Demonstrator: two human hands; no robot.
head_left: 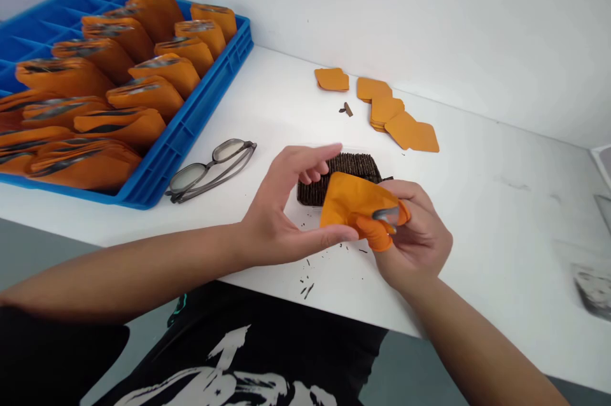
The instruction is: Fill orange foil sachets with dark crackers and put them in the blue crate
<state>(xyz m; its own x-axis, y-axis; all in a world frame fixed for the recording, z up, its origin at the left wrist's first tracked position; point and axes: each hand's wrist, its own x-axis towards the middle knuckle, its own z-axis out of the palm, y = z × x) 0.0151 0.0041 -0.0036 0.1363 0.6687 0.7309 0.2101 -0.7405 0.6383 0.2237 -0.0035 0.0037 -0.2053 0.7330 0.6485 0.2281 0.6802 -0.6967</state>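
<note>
My right hand [415, 234] pinches a small orange pouch [351, 196] at one end. Orange finger cots cover the tips of its thumb and a finger, and a grey-and-dark patch shows on the pouch between them. On the pouch's other side is my left hand [286, 209], thumb and forefinger spread wide around it. Whether the left thumb touches the pouch I cannot tell. Beneath both hands stands a clear tray [312, 205] packed with rows of thin dark brown sticks [358, 165], partly hidden by the pouch and left hand.
A blue divided crate [205, 104] at the left holds many upright orange pouches [138, 97]. Folded eyeglasses [210, 170] lie beside it. Flat orange pieces [382, 107] and brown scraps [348, 109] lie toward the wall. Dark crumbs [309, 290] dot the near table.
</note>
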